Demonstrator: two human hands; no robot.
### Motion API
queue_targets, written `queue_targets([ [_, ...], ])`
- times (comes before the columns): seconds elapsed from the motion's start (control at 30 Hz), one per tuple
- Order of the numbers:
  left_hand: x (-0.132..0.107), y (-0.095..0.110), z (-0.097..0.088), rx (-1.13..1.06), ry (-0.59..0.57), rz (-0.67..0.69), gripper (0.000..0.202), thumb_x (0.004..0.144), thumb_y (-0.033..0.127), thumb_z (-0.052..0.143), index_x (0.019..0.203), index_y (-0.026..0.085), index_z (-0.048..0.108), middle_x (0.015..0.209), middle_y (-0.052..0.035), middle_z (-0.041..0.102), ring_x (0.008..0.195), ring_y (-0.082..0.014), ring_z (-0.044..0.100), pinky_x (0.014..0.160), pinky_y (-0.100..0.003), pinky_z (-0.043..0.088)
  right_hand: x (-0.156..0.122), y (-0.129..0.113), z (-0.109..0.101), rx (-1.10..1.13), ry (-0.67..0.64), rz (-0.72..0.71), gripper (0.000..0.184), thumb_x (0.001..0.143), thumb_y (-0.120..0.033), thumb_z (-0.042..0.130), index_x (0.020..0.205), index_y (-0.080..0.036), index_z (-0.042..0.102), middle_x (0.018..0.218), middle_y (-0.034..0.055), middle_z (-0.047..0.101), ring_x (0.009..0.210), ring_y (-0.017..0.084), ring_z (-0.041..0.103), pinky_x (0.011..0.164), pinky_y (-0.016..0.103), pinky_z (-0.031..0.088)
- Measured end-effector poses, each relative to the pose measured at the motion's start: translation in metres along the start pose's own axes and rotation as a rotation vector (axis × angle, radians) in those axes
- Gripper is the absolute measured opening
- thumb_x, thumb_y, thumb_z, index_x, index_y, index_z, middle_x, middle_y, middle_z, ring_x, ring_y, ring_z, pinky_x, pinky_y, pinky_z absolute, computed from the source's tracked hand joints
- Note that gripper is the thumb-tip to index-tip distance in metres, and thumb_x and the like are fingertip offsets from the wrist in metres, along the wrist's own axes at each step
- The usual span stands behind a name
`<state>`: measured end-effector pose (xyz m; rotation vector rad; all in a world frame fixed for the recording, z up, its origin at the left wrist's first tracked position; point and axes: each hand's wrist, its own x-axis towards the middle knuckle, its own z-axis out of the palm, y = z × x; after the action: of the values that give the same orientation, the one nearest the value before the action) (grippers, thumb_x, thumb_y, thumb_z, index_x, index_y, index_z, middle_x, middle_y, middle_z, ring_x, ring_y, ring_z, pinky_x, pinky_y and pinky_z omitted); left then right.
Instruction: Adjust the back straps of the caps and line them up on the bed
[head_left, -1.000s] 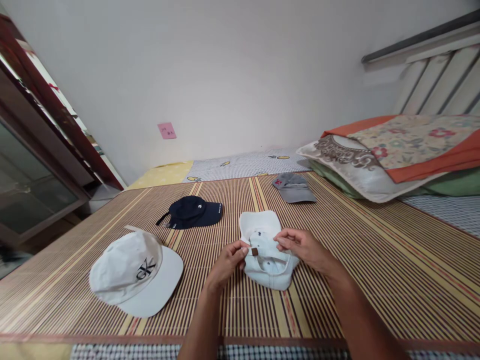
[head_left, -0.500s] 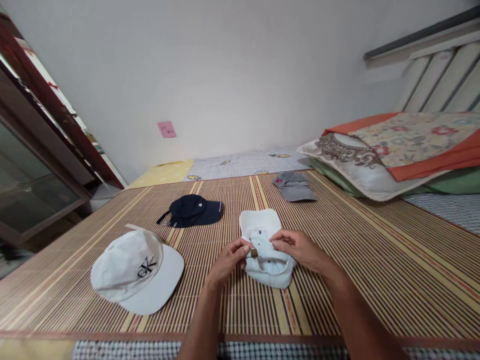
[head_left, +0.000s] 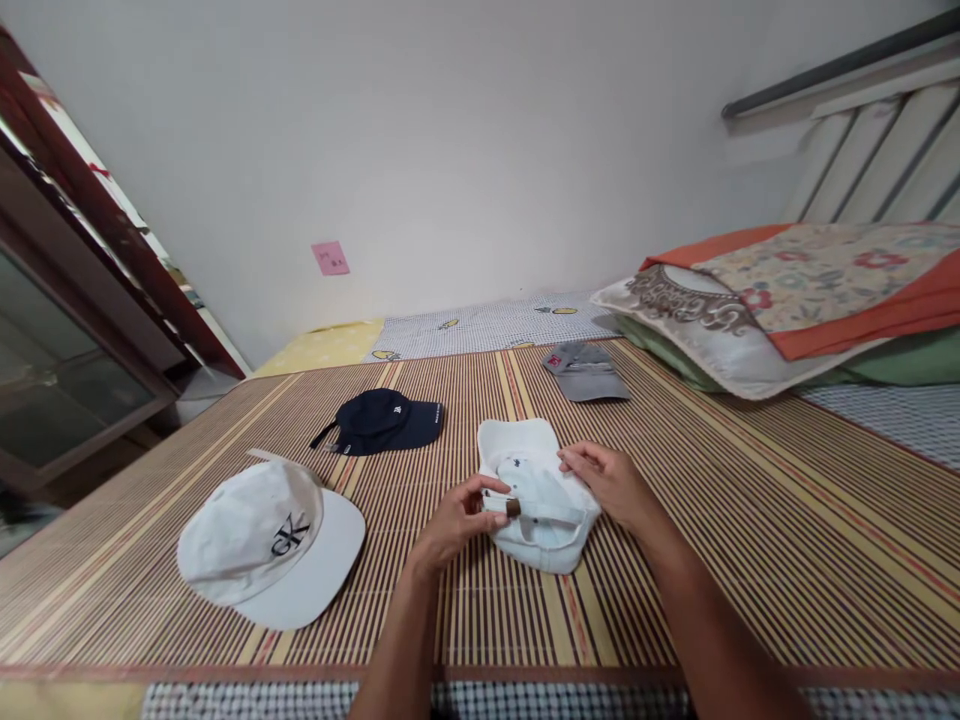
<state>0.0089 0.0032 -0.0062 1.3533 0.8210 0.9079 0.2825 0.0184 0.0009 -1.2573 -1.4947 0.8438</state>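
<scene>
A pale blue baseball cap (head_left: 544, 540) lies on the striped mat with its white brim (head_left: 517, 438) pointing away from me. Its back strap, with a small brown buckle (head_left: 513, 508), faces up. My left hand (head_left: 461, 520) has thumb and index finger closed on the strap's left end beside the buckle. On the cap's right side, my right hand (head_left: 604, 480) pinches the edge of the crown near the brim; its lower fingers are partly hidden. To the left rests a white cap (head_left: 255, 535) with black letters. Beyond it sits a navy cap (head_left: 379, 420).
A grey cap (head_left: 589, 372) lies farther back on the woven mat (head_left: 420, 610). Pillows (head_left: 750, 320) with an orange-edged floral cover are piled at the right by the wall. A pink note (head_left: 330, 258) is stuck on the wall, and a glass-fronted cabinet (head_left: 67, 350) stands at the left.
My right hand has shifted right and slightly away, from over the crown to its side edge. The left thumb and index finger have spread around the strap end. The crown looks wider.
</scene>
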Motion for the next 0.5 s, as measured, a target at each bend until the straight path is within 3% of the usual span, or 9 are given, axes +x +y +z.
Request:
queue_targets([
  [0.13,0.001,0.001,-0.001,0.154,0.076,0.144,0.033,0.077,0.042,0.086,0.102,0.022,0.08,0.111,-0.0083,0.069,0.106,-0.0256,0.062,0.091,-0.034,0.045,0.003,0.01,-0.003,-0.043,0.111,0.033,0.038,0.086,-0.057,0.061,0.09,-0.02,0.072,0.091,0.011,0.078,0.086,0.03,0.071,0.076,0.039,0.054],
  [0.27,0.003,0.0,0.0,0.29,0.176,0.234,0.025,0.077,0.036,0.085,0.099,0.025,0.081,0.134,-0.0112,0.064,0.132,-0.0327,0.055,0.112,-0.044,0.039,0.005,0.025,-0.004,-0.065,0.149,0.097,0.035,0.081,-0.052,0.065,0.093,-0.021,0.073,0.1,0.013,0.08,0.095,0.031,0.074,0.082,0.04,0.056],
  [0.4,0.007,-0.006,0.005,0.411,0.296,0.313,0.021,0.078,0.029,0.082,0.098,0.025,0.079,0.134,-0.0102,0.066,0.132,-0.0319,0.056,0.116,-0.05,0.037,0.004,0.037,-0.001,-0.052,0.083,0.172,0.036,0.075,-0.049,0.07,0.095,-0.018,0.074,0.086,0.0134,0.081,0.079,0.03,0.077,0.067,0.037,0.057],
  [0.5,0.008,-0.01,0.009,0.439,0.314,0.353,0.019,0.081,0.023,0.077,0.1,0.024,0.076,0.123,-0.0092,0.069,0.122,-0.0287,0.062,0.109,-0.047,0.045,0.004,0.04,0.001,-0.038,0.054,0.185,0.032,0.074,-0.044,0.069,0.093,-0.019,0.075,0.083,0.0123,0.081,0.077,0.029,0.077,0.063,0.034,0.056],
])
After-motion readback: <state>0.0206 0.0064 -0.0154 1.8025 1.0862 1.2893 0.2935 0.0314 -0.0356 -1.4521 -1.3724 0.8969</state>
